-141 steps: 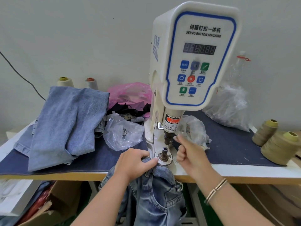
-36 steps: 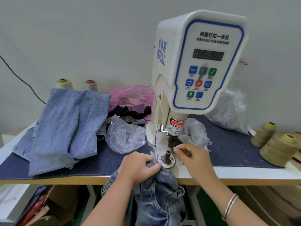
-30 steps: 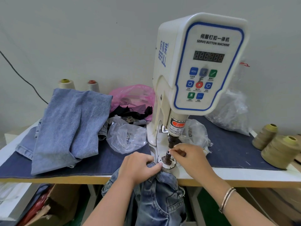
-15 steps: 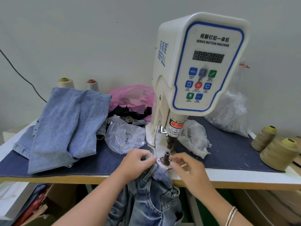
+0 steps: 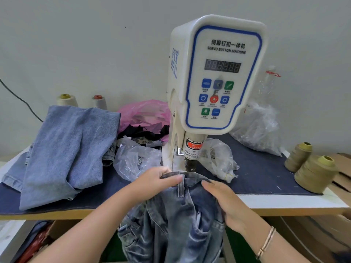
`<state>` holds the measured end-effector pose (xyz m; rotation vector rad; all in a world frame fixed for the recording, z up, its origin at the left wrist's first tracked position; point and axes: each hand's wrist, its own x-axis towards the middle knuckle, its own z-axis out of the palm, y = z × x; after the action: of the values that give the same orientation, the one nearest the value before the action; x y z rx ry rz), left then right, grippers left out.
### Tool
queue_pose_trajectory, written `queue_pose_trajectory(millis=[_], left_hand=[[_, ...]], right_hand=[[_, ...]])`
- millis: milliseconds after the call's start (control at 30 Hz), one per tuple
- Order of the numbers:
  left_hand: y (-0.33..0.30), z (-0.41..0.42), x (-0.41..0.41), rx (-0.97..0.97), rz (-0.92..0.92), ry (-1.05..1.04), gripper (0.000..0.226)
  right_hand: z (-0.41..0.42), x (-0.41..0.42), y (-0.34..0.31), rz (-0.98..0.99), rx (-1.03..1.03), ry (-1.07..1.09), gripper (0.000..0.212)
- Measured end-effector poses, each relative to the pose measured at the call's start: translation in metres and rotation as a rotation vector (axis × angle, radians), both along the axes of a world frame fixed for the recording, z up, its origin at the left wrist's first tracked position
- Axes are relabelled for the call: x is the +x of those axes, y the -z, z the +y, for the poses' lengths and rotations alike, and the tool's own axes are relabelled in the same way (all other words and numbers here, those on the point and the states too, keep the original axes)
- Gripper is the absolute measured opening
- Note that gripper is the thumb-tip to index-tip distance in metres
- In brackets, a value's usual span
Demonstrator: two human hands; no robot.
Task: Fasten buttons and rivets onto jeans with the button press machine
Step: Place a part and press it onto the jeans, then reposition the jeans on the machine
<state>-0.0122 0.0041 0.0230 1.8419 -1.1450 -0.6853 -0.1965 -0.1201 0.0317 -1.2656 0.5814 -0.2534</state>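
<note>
- half a second ago the lower die stood bare beside the hands; now the jeans (image 5: 176, 211) waistband is drawn over it, hiding it under the punch (image 5: 190, 164) of the button machine (image 5: 218, 76).
- judged from that, loading is done and the fabric is being lined up for a press.
- the left hand (image 5: 153, 182) pinches the waistband edge, fingers curled round it; the right hand (image 5: 226, 202), which was at the die, now lies on the denim with fingers fairly straight, pressing it flat.
- the jeans are faded, washed blue, a belt loop (image 5: 181, 188) between the hands; most of them hang off the front of the surface (image 5: 266, 200).
- whether a button sits underneath cannot be seen.
</note>
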Motion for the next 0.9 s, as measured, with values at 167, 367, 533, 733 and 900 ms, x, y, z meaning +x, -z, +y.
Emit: queue_pose_trajectory(millis=[167, 367, 533, 733, 900], left_hand=[[0.007, 0.006, 0.006, 0.033, 0.102, 0.117, 0.042], [0.008, -0.009, 0.008, -0.084, 0.24, -0.08, 0.025], [0.016, -0.021, 0.0, -0.006, 0.133, -0.112, 0.068], [0.025, -0.023, 0.002, -0.055, 0.275, -0.131, 0.026], [0.022, -0.028, -0.001, -0.02, 0.296, -0.153, 0.066]], right_hand=[[-0.01, 0.012, 0.004, 0.15, 0.06, -0.012, 0.03], [-0.023, 0.031, -0.009, 0.099, -0.042, 0.047, 0.023], [-0.025, 0.039, 0.003, 0.053, 0.008, 0.055, 0.033], [-0.029, 0.041, 0.011, 0.061, 0.024, 0.086, 0.026], [-0.032, 0.04, 0.018, 0.018, 0.06, 0.138, 0.024]])
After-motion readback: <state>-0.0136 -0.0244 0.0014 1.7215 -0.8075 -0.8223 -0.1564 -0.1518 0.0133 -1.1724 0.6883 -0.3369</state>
